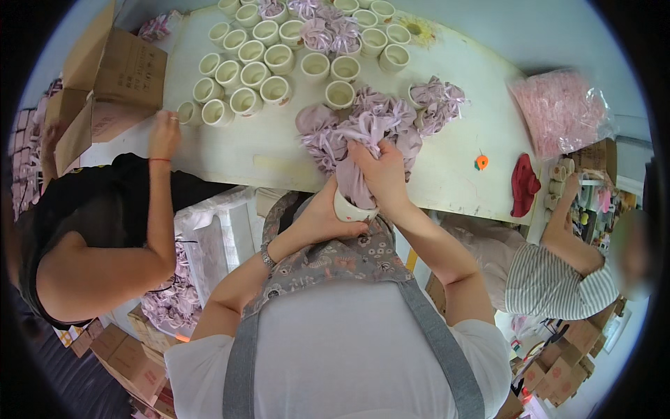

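Note:
My left hand (321,216) is closed round a cream ceramic cup (354,214) held against my apron at the table's edge. My right hand (384,171) grips a pale mauve cloth bundle (352,181) with a gathered top, its lower part inside that cup. Just beyond, more gathered mauve bundles with ribbons (317,126) lie piled on the white table (251,157), some hiding what is beneath them.
Rows of cream cups (279,59) stand at the back. An open cardboard box (129,77) is left, a pink bag (558,112) and red cloth (522,185) right. One co-worker (105,265) works at my left, another (551,279) at my right.

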The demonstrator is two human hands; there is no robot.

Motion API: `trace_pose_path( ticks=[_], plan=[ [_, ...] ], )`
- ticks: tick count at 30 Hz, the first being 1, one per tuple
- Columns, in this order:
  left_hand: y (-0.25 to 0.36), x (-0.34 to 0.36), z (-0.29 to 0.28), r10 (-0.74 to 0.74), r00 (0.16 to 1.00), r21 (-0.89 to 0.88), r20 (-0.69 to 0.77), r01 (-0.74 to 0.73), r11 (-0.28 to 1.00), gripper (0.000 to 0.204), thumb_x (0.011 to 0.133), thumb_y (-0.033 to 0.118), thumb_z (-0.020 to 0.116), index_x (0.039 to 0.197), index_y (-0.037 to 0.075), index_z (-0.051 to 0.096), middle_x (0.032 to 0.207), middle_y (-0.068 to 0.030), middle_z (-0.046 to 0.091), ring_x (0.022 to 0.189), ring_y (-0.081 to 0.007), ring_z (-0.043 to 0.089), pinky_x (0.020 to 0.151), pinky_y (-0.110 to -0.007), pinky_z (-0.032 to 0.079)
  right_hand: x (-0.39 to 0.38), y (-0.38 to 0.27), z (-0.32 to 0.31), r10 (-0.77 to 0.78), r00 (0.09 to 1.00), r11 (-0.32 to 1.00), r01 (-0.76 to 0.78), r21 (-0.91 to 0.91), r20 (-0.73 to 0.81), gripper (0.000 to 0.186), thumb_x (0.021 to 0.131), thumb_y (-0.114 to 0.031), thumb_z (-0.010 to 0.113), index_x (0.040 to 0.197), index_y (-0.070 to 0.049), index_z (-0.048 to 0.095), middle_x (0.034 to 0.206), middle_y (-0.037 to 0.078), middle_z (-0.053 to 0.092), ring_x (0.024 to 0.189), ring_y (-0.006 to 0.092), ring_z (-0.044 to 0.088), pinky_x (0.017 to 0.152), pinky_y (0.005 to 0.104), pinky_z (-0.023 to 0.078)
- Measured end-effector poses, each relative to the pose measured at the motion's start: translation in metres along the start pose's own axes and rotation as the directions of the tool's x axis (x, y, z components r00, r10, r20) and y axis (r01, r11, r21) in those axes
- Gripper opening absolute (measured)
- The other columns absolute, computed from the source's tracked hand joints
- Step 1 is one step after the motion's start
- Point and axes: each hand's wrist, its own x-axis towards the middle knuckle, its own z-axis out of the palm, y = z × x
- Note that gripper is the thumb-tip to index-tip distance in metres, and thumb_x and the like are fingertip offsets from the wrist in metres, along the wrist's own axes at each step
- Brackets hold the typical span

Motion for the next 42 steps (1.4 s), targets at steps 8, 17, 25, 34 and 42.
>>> trace_pose_path(
  ticks=[8, 17, 25, 34, 42],
  plan=[
    [0.009, -0.013, 0.005, -0.112, 0.993, 0.267, 0.033, 0.099, 0.959, 0.077, 0.063, 0.024, 0.083, 0.125, 0.002, 0.043, 0.119, -0.0135, 0.056, 0.108, -0.0219, 0.055, 0.094, -0.034, 0.043, -0.038, 0.001, -0.019, -0.236, 0.888, 0.432, 0.46, -0.776, 0.395, 0.039, 0.074, -0.035, 0.071, 0.076, 0.002, 0.06, 0.074, 0.016, 0.06, 0.068, 0.0367, 0.059, 0.064, 0.0446, 0.048],
    [0.001, -0.008, -0.003, 0.076, 0.984, 0.272, 0.158, -0.117, 0.955, 0.075, 0.065, 0.021, 0.081, 0.127, 0.001, 0.045, 0.12, -0.0133, 0.056, 0.112, -0.0216, 0.053, 0.097, -0.033, 0.041, -0.015, -0.034, -0.052, 0.066, 0.779, 0.541, 0.498, -0.678, 0.624, 0.037, 0.072, -0.034, 0.07, 0.085, 0.0, 0.067, 0.076, 0.02, 0.064, 0.072, 0.0328, 0.063, 0.068, 0.0406, 0.05],
    [0.009, -0.01, -0.014, -0.047, 0.996, 0.186, 0.07, 0.033, 0.982, 0.064, 0.07, 0.024, 0.078, 0.125, 0.004, 0.052, 0.116, -0.01, 0.06, 0.105, -0.0187, 0.057, 0.094, -0.03, 0.042, 0.009, -0.037, -0.037, 0.309, 0.745, 0.765, 0.174, -0.62, 0.591, 0.035, 0.068, -0.028, 0.075, 0.082, 0.003, 0.066, 0.066, 0.015, 0.061, 0.064, 0.0188, 0.062, 0.059, 0.0341, 0.048],
    [-0.009, -0.015, -0.035, 0.086, 0.996, 0.029, -0.036, -0.085, 0.996, 0.062, 0.066, 0.018, 0.079, 0.121, 0.005, 0.051, 0.118, -0.0092, 0.058, 0.11, -0.0207, 0.055, 0.097, -0.033, 0.042, 0.016, -0.012, 0.02, 0.139, 0.78, 0.432, 0.506, -0.746, 0.61, 0.034, 0.063, -0.031, 0.072, 0.092, -0.013, 0.073, 0.076, 0.013, 0.067, 0.073, 0.0318, 0.065, 0.068, 0.0407, 0.052],
    [-0.103, 0.01, -0.158, 0.223, 0.842, 0.259, -0.491, -0.103, 0.96, 0.087, 0.063, 0.005, 0.084, 0.132, 0.002, 0.03, 0.127, -0.0142, 0.049, 0.115, -0.0237, 0.052, 0.097, -0.034, 0.045, 0.168, 0.086, 0.054, -0.475, 0.617, 0.321, 0.785, -0.529, 0.628, 0.021, 0.077, -0.01, 0.058, 0.093, -0.011, 0.071, 0.091, 0.008, 0.068, 0.09, 0.029, 0.063, 0.078, 0.0403, 0.049]
  ],
)
